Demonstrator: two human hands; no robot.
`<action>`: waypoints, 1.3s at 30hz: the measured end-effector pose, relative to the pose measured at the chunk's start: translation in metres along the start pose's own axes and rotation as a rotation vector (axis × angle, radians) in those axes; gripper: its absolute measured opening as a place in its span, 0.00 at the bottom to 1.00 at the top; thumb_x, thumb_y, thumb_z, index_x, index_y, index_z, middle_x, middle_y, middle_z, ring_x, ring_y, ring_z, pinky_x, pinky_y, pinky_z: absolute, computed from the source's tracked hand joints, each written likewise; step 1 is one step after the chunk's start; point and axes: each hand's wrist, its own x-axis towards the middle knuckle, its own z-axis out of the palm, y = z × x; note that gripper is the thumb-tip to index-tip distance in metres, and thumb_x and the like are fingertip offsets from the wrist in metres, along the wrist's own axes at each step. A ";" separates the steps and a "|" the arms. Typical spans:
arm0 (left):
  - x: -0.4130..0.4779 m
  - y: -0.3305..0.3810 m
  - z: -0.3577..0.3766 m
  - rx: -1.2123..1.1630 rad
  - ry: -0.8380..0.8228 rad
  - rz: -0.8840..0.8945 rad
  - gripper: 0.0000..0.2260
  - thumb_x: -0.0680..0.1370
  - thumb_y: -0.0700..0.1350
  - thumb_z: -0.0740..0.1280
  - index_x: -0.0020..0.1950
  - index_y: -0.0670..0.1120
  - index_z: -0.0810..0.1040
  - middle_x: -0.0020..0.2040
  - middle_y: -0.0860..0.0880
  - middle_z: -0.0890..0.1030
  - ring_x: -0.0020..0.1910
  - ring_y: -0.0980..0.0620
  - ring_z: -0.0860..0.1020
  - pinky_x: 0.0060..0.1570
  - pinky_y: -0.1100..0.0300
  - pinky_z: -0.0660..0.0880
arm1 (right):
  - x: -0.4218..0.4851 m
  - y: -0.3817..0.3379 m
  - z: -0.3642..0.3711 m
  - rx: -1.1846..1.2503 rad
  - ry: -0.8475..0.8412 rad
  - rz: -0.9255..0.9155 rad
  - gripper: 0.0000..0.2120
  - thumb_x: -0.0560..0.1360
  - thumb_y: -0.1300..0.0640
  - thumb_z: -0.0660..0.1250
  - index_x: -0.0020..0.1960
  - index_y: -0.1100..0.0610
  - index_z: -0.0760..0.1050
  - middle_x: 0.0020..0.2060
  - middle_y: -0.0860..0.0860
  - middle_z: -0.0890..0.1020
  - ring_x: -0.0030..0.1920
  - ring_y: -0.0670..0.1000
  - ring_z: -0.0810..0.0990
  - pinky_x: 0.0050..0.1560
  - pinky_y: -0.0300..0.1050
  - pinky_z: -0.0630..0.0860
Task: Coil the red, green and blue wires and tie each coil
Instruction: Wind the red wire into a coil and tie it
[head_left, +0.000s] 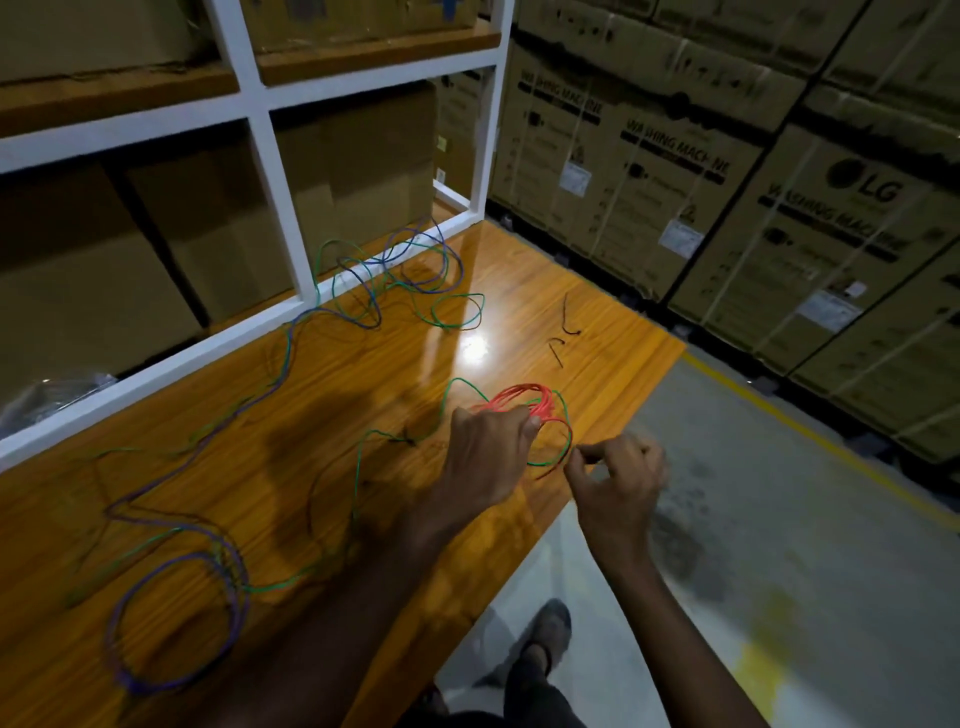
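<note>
My left hand (485, 454) grips a coil of red wire (524, 402) above the right part of the wooden table (363, 374). To the right of the coil, my right hand (618, 480) pinches a thin dark tie or wire end next to the coil's lower loop; it is blurred. The green wire (358, 467) trails loose from near the coil across the table to a tangle at the back. The blue wire (171, 613) lies in loose loops at the front left and runs to the same tangle (395, 275).
Two short dark ties (563, 332) lie on the table's far right part. A white shelf frame (280, 208) with cardboard boxes borders the table's left side. Stacked washing-machine cartons (727, 182) stand at the right. The concrete floor and my shoe (550, 629) lie below the table's edge.
</note>
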 end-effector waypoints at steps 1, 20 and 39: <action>-0.001 0.004 0.000 -0.023 -0.003 0.007 0.16 0.80 0.53 0.51 0.43 0.48 0.74 0.37 0.45 0.81 0.41 0.40 0.79 0.46 0.50 0.65 | -0.005 0.000 -0.002 -0.037 0.004 -0.030 0.07 0.65 0.59 0.73 0.32 0.54 0.75 0.31 0.47 0.79 0.42 0.56 0.74 0.43 0.47 0.62; 0.000 0.024 0.005 -0.001 0.115 0.144 0.13 0.81 0.50 0.53 0.48 0.49 0.75 0.34 0.50 0.79 0.37 0.45 0.76 0.40 0.54 0.63 | 0.007 -0.010 -0.004 0.237 0.009 -0.129 0.03 0.72 0.63 0.71 0.41 0.63 0.81 0.36 0.55 0.82 0.38 0.47 0.77 0.46 0.26 0.67; -0.002 0.008 0.006 0.316 0.029 0.219 0.10 0.80 0.49 0.56 0.46 0.51 0.76 0.31 0.51 0.78 0.34 0.46 0.73 0.39 0.54 0.61 | 0.039 -0.015 -0.006 0.452 -0.315 0.212 0.10 0.71 0.71 0.71 0.43 0.57 0.83 0.39 0.52 0.76 0.31 0.45 0.82 0.34 0.33 0.78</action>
